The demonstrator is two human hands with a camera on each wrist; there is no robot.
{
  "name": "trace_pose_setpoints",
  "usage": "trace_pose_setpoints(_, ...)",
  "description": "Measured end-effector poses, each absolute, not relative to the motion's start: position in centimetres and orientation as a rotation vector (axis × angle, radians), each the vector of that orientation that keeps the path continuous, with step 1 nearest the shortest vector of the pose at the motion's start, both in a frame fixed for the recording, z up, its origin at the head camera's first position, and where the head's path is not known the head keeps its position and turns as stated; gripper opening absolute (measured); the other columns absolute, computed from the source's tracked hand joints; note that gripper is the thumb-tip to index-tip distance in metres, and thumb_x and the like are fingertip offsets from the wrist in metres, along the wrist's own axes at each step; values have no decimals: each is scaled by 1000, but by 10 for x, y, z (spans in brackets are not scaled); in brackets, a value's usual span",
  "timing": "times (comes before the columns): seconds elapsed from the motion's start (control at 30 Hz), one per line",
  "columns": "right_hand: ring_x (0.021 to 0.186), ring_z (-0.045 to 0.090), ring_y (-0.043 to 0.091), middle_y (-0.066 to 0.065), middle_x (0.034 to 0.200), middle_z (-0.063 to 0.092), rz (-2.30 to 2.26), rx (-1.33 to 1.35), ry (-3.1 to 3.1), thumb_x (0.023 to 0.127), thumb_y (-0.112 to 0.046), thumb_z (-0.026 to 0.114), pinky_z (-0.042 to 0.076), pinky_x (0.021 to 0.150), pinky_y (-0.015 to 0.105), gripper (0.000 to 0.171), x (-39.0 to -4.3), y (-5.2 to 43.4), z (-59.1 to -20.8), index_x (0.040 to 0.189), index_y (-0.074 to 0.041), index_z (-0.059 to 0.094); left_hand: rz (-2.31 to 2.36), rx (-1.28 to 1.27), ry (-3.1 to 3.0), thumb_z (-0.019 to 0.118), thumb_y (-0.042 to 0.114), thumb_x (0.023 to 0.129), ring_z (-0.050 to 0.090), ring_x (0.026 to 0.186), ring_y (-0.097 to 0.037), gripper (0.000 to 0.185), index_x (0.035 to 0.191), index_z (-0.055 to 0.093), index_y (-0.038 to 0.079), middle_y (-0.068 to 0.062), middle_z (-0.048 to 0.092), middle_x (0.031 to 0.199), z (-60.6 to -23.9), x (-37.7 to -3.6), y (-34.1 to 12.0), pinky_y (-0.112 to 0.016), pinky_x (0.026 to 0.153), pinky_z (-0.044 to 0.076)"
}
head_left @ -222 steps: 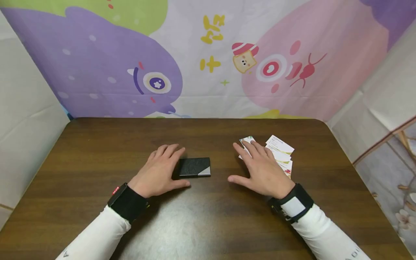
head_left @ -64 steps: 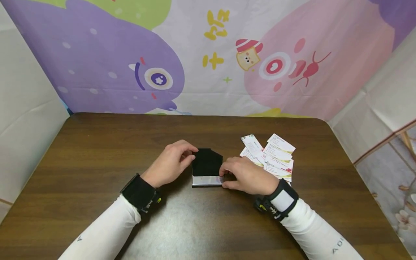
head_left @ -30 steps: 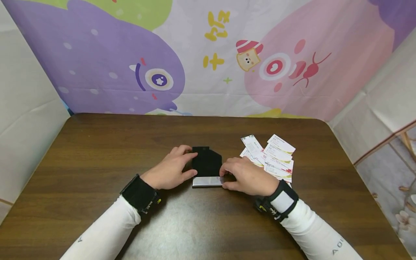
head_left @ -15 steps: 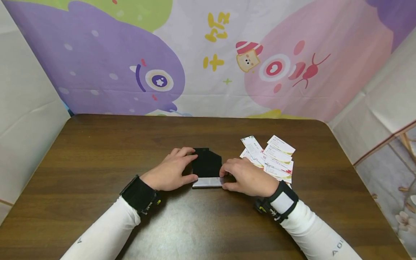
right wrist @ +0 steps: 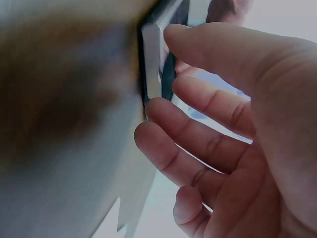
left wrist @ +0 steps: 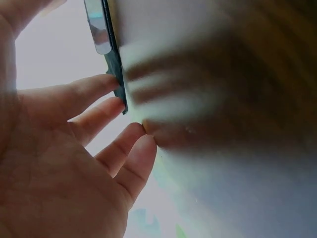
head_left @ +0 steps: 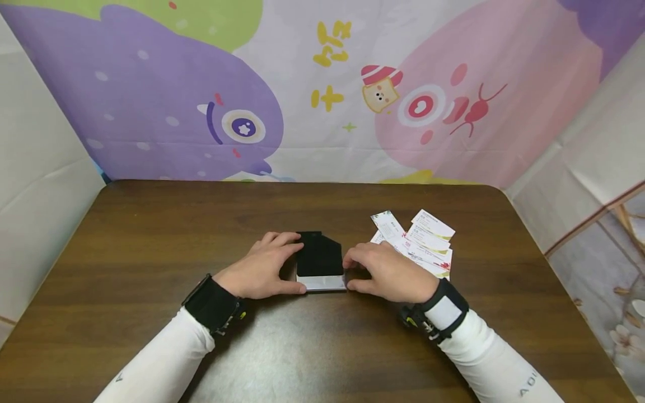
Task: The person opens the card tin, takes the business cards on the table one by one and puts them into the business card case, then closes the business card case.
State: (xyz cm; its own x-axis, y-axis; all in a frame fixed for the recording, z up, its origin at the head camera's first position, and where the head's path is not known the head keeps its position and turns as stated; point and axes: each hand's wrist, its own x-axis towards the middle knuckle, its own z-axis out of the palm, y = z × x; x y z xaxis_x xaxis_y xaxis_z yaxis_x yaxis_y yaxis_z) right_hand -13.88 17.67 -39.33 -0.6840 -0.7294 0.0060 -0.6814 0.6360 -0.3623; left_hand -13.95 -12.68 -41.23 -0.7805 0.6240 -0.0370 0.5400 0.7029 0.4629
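Black card case [head_left: 321, 262]: seen unfolded on the brown wooden surface [head_left: 143, 235] between the person's two hands, black flap [head_left: 317, 254] on the far side, silver strip [head_left: 322, 283] in front

Left hand [head_left: 259, 270]: fingers loosely extended and slightly spread, tips touching the flap's left edge, thumb at the near left corner

Right hand [head_left: 390, 274]: thumb and fingertips curved about the case's right end, pinching it lightly by our reading

White cards [head_left: 420, 251]: overlapping in a loose fan beyond the right hand, apart from the case

Step at the case: we judge it to be steadying the unfolded holder from both ends

Next call: in our judgement, a firm right end and a light left touch, lest the case slide or the flap fold down

Out of sight: the right hand covers some cards; we cannot tell the flap's tilt or what lies inside; the left wrist view cuts off the case, and glare washes out its background
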Motion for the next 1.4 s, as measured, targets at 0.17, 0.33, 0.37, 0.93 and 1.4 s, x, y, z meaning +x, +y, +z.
trace_pose_setpoints(0.17, 98, 66, 15, -4, 108, 71, -530, -1091, 2759, 93, -27, 85, 53, 90, 40, 29, -144, 190, -385, 116, -14, 73, 646, 921, 2715, 82, 54, 89, 33, 148, -41, 90, 155, 53, 0, -16, 38, 166, -413, -140, -128, -64, 117, 31)
trace_pose_setpoints(0.33, 98, 68, 20, 1, 110, 73, -577, -1031, 2806, 93, -26, 84, 54, 89, 42, 30, -152, 209, -379, 117, -10, 74, 639, 920, 2718, 81, 55, 89, 34, 148, -40, 91, 155, 52, 0, -16, 38, 166, -413, -140, -129, -64, 117, 32)
trace_pose_setpoints(0.37, 97, 68, 22, 2, 109, 73, -596, -1011, 2814, 93, -25, 84, 54, 88, 42, 30, -154, 213, -378, 116, -9, 74, 636, 922, 2719, 81, 56, 89, 34, 148, -40, 91, 155, 52, 0, -16, 38, 166, -413, -141, -129, -64, 117, 32)
trace_pose_setpoints(0.93, 100, 63, 32, 16, 114, 71, -529, -447, 2985, 96, -27, 79, 52, 84, 49, 44, -179, 294, -369, 129, 1, 70, 631, 925, 2714, 84, 55, 87, 34, 148, -39, 94, 155, 52, -1, -15, 41, 165, -412, -141, -131, -64, 116, 33)
trace_pose_setpoints(1.4, 111, 58, 50, 37, 126, 61, -465, -105, 2941, 96, -32, 77, 49, 94, 67, 65, -195, 338, -398, 137, 15, 58, 632, 930, 2711, 84, 55, 87, 34, 148, -37, 94, 155, 52, -1, -14, 42, 164, -413, -142, -132, -62, 115, 34)
